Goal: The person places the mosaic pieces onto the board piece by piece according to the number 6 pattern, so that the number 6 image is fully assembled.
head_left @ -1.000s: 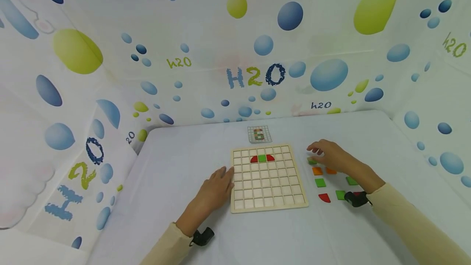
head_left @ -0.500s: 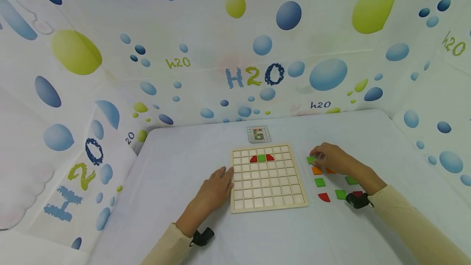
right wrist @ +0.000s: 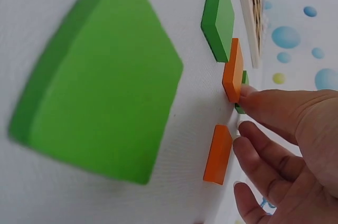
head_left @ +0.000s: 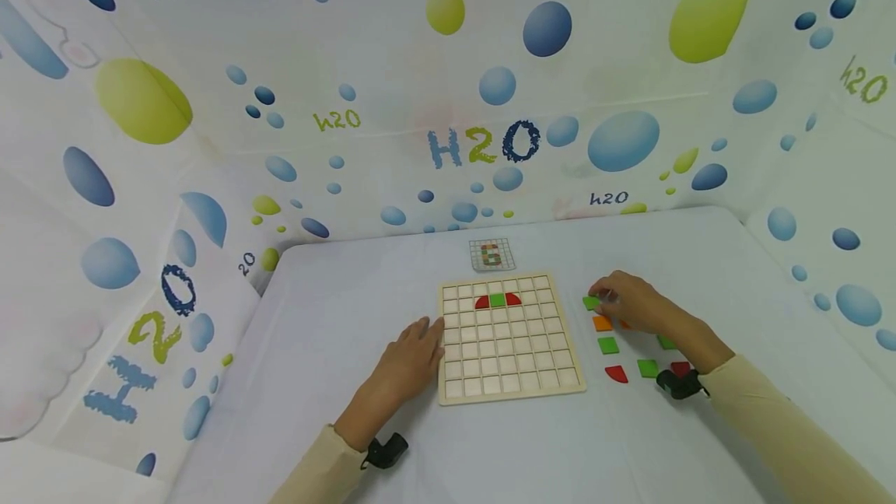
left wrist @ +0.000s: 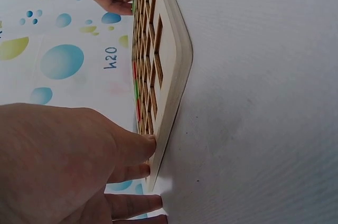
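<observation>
My left hand (head_left: 413,356) rests at the left edge of a wooden grid board (head_left: 453,389), thumb on its rim in the left wrist view. Set in an upper row of the board are a green square tile (head_left: 498,300) and two red quarter-round tiles (head_left: 482,302), one on each side of it. To the right of the board, my right hand (head_left: 633,303) pinches at a green square tile (head_left: 591,302) lying on the table. Seen from the right wrist, the thumb partly covers that green tile (right wrist: 245,77), just beyond an orange tile (right wrist: 233,71).
Around the right hand lie orange tiles (head_left: 602,323), more green tiles (head_left: 608,345) and red quarter-round tiles (head_left: 617,374). Behind the board is a small pattern card (head_left: 492,255) with a coloured figure on a grid. A white cloth (head_left: 336,309) covers the table.
My right hand has come down slightly and closed in on the green tile at the upper left of the loose pieces. The left hand stays at the board's edge.
</observation>
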Motion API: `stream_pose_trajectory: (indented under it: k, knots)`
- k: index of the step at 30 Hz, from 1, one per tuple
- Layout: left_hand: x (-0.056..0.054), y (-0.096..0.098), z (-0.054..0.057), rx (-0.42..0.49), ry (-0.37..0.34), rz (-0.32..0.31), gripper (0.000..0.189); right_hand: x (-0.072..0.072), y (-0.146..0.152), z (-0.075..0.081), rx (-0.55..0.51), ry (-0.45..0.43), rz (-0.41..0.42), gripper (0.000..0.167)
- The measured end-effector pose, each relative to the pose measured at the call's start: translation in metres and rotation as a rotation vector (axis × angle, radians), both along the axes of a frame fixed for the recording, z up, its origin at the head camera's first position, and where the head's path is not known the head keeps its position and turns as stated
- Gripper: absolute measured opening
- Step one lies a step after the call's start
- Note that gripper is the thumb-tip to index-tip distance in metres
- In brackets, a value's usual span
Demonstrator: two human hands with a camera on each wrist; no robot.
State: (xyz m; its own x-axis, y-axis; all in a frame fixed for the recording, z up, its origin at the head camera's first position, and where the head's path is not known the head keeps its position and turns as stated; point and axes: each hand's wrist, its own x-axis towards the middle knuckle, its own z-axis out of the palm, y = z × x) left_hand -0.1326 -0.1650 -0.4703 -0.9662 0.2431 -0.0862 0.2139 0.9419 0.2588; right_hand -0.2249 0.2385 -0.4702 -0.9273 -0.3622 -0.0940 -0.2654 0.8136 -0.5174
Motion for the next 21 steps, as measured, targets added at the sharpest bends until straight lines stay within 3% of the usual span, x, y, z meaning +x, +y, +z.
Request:
stream_pose_trajectory:
  k: [15,21]
  knots:
    - [0.001,0.000,0.001,0.003,0.000,0.000,0.053,-0.003,-0.005,0.001,0.005,0.016,-0.002,0.030]
    - [0.000,0.000,0.001,-0.003,-0.001,0.000,0.053,-0.003,-0.011,0.007,-0.008,0.045,0.034,0.030]
